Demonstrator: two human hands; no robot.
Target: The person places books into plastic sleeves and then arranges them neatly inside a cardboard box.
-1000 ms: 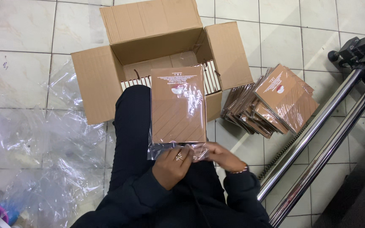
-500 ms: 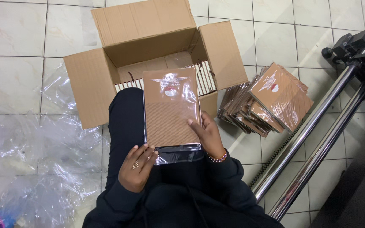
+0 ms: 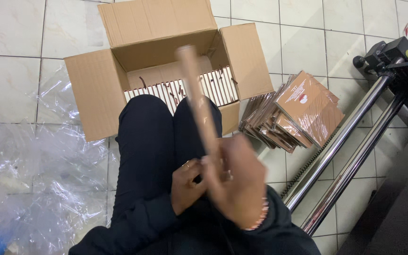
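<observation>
I hold a flat brown book (image 3: 198, 99) wrapped in clear film, turned edge-on and blurred by motion, above my lap. My right hand (image 3: 238, 182) grips its lower end. My left hand (image 3: 186, 185), with a ring on one finger, is curled against the same lower end just beside the right hand. Beyond my knees stands an open cardboard box (image 3: 95, 89) with a row of similar books (image 3: 185, 88) standing on edge inside.
A slumped pile of wrapped brown books (image 3: 293, 113) lies on the tiled floor to the right of the box. Two shiny metal bars (image 3: 345, 151) of a machine run diagonally at the right. Crumpled clear plastic sheeting (image 3: 29, 174) covers the floor at the left.
The book faced me flat before; now it is turned edge-on. My right hand has come down to its lower end, beside my left.
</observation>
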